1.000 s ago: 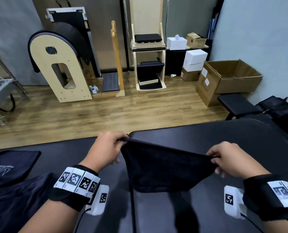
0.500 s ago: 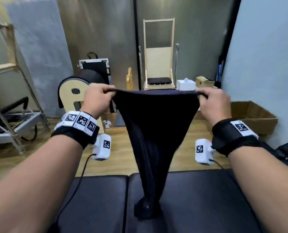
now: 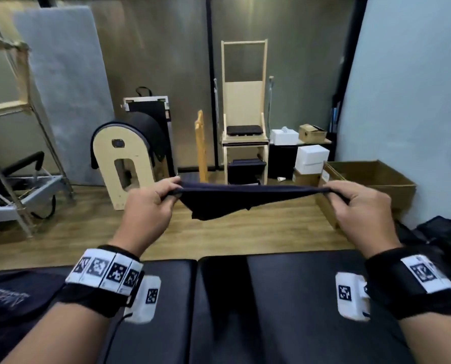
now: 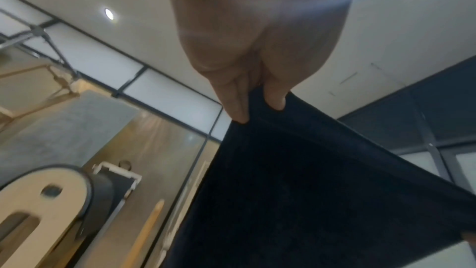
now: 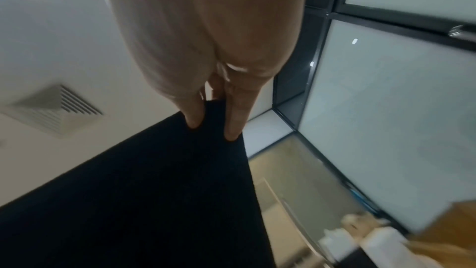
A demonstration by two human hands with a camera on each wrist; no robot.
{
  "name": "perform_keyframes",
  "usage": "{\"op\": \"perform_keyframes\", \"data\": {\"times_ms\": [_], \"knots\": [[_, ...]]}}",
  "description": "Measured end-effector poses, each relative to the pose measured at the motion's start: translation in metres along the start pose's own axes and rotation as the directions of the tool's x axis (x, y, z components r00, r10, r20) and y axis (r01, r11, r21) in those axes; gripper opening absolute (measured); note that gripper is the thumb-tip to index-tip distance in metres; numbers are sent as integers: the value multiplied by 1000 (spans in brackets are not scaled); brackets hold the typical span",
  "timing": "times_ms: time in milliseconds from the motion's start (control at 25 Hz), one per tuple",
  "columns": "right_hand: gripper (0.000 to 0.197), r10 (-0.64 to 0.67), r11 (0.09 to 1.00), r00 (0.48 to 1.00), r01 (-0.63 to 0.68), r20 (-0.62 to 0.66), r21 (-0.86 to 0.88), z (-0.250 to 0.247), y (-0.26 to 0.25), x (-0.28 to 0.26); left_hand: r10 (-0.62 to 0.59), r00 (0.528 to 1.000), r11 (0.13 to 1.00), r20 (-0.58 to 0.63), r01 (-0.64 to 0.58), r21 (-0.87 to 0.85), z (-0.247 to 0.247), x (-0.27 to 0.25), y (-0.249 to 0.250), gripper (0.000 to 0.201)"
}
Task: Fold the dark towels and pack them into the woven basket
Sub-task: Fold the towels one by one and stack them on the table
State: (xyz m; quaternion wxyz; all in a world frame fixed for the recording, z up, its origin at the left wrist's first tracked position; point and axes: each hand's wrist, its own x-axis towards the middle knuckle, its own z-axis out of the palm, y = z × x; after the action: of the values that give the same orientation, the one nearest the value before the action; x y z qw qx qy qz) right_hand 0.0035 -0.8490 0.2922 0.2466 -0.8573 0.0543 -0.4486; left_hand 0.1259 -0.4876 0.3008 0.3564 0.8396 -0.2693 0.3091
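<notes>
Now, far to my left a dark cloth with pale lettering [image 3: 6, 295] lies on the black padded table [image 3: 271, 311]. My left hand [image 3: 150, 206] is raised above the table's far edge, thumb and fingers [image 4: 237, 107] pinched tight on one corner of the dark towel [image 3: 234, 199]. From there the towel stretches almost level through the air toward my other side, its top edge taut and the rest sagging a little beneath, clear of the table. Behind it stand a wooden arched barrel [image 3: 124, 161] and a tall wooden chair [image 3: 244, 114] against the wall. My right hand [image 3: 361, 208] pinches the opposite corner, thumb against curled fingers [image 5: 237, 121]. Beyond that hand an open cardboard box [image 3: 371, 179] sits on the wooden floor.
</notes>
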Motion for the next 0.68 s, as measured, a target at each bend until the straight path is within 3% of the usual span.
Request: {"op": "perform_keyframes", "data": {"times_ms": [120,280,400,560,680], "knots": [[20,97,994,982,-87,164,-63,-2,13,-99,-101,982,993,161,109,-42,19,-105,-19,27],[26,212,968,909,-145,358,-206,-3,25,-210,-245,888,967,389,253,30,30,-221,-27,32],[18,341,927,807,-205,481,-313,-14,29,-263,-325,818,942,475,323,88,28,-274,-18,29],[19,408,903,694,-210,594,-375,-29,37,-288,-408,734,909,543,383,166,26,-302,2,12],[16,473,878,540,-224,696,-423,-48,40,-297,-475,628,874,616,418,248,24,-318,18,14]]}}
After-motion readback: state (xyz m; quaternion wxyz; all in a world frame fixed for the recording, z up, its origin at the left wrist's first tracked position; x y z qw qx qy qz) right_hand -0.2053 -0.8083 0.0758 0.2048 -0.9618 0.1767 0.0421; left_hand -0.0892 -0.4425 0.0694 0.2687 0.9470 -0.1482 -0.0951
